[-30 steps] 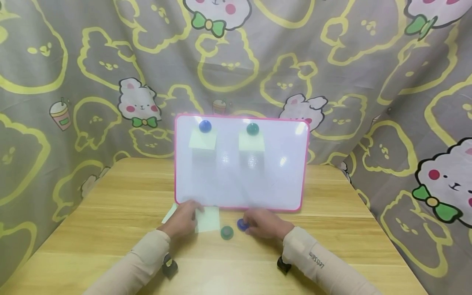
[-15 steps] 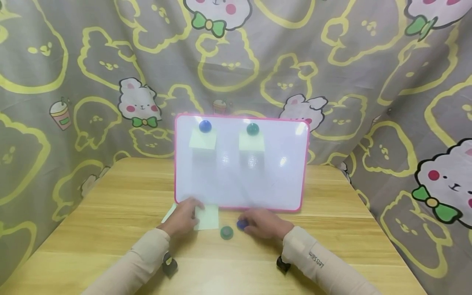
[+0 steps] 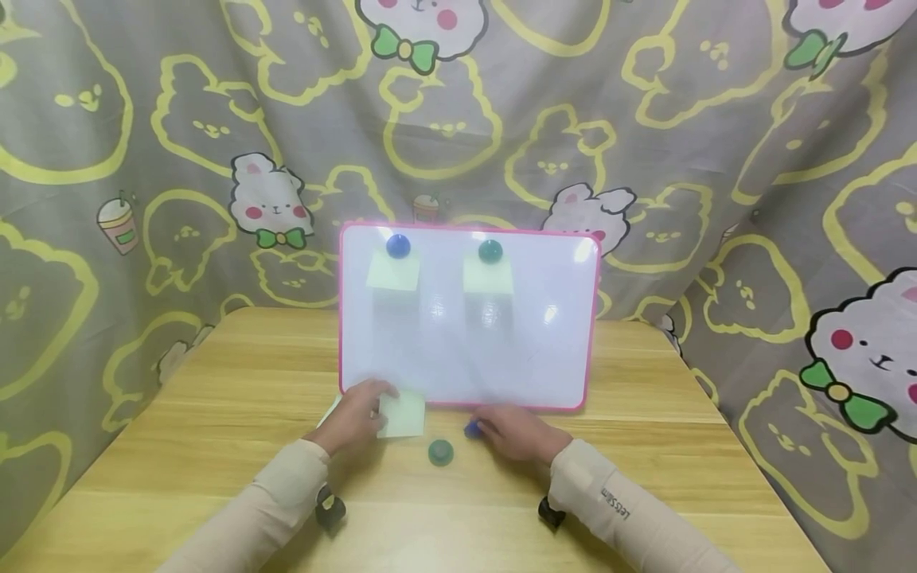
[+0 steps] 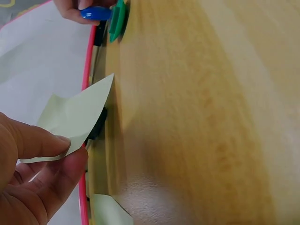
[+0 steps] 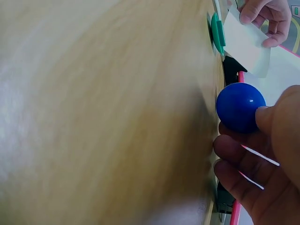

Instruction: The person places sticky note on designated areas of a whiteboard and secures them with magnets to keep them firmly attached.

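Note:
My left hand (image 3: 354, 418) pinches a pale green paper note (image 4: 77, 115) between thumb and fingers, lifted off the table in front of the whiteboard's lower edge. My right hand (image 3: 519, 434) holds a round blue magnet (image 5: 240, 108) by thumb and fingertips. Between the two hands a green magnet (image 3: 440, 452) lies on the table. Another pale note (image 4: 110, 210) lies partly hidden behind my left hand. On the whiteboard (image 3: 430, 350), a blue magnet (image 3: 398, 246) and a green magnet (image 3: 490, 251) each hold a note at the top.
The pink-framed whiteboard stands tilted on the wooden table (image 3: 645, 477), with dark feet (image 4: 97, 124) at its lower edge. A patterned curtain (image 3: 458, 103) hangs behind and to the sides. Black wrist cameras (image 3: 330, 509) sit under both sleeves.
The note in my left hand has risen slightly toward the board. My right fingers have lifted and turned the blue magnet off the table. The green magnet on the table has stayed put.

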Demonstrator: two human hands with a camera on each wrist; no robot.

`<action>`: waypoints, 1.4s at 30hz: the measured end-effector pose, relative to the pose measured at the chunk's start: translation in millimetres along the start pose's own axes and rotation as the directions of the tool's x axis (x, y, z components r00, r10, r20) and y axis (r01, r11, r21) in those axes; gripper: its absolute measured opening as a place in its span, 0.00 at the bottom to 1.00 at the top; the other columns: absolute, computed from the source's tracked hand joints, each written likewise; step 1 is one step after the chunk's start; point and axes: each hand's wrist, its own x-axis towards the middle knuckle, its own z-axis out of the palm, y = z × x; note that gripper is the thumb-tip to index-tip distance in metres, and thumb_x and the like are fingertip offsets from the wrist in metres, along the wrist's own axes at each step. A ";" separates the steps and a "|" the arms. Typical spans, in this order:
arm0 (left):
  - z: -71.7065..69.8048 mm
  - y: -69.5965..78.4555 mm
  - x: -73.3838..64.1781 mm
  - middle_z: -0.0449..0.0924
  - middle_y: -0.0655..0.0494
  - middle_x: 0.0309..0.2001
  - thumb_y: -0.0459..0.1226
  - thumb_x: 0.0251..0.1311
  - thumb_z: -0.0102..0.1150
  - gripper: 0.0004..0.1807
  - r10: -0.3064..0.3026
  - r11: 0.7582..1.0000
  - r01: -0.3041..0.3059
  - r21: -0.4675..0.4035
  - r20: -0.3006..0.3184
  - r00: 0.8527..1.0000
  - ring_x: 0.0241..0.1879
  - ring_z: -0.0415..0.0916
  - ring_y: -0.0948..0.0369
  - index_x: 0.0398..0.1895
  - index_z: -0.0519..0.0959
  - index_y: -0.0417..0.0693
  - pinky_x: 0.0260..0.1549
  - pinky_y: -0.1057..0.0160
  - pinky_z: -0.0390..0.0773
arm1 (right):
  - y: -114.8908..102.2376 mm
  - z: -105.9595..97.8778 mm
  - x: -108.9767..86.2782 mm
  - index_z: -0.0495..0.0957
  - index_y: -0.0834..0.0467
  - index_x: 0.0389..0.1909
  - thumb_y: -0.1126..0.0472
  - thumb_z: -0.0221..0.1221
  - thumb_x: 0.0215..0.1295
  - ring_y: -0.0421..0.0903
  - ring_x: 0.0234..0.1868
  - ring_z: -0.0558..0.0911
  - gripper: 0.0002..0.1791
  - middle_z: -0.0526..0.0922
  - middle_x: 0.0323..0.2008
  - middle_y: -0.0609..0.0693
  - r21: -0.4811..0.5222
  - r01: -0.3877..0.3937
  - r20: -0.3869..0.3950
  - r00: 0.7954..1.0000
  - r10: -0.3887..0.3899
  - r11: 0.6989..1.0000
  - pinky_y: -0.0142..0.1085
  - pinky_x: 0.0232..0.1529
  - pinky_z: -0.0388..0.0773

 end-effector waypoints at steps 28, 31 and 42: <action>-5.5 18.5 22.8 0.74 0.50 0.39 0.19 0.44 0.57 0.22 -0.002 0.999 0.003 -0.040 0.012 1.000 0.32 0.73 0.58 0.46 0.76 0.39 0.31 0.60 0.78 | 8.4 -14.9 -1.9 0.77 0.54 0.35 0.66 0.56 0.68 0.39 0.34 0.78 0.04 0.79 0.30 0.41 0.084 -0.069 -0.135 0.988 0.080 0.994 0.37 0.40 0.78; -5.1 21.8 25.5 0.74 0.49 0.38 0.18 0.42 0.55 0.24 0.011 0.998 -0.011 -0.055 0.007 1.000 0.31 0.72 0.57 0.47 0.75 0.38 0.30 0.60 0.77 | 8.2 -18.6 -3.1 0.77 0.53 0.35 0.65 0.55 0.68 0.39 0.35 0.79 0.05 0.79 0.31 0.40 0.108 -0.108 -0.129 0.984 0.122 0.988 0.37 0.41 0.78; -4.9 37.2 33.0 0.76 0.47 0.44 0.17 0.39 0.54 0.27 0.039 0.997 -0.039 -0.065 0.000 0.999 0.35 0.74 0.55 0.48 0.75 0.37 0.35 0.57 0.79 | 11.3 -27.5 -8.0 0.75 0.51 0.35 0.64 0.51 0.71 0.38 0.34 0.78 0.07 0.78 0.29 0.39 0.164 -0.237 -0.096 0.962 0.255 0.957 0.36 0.40 0.78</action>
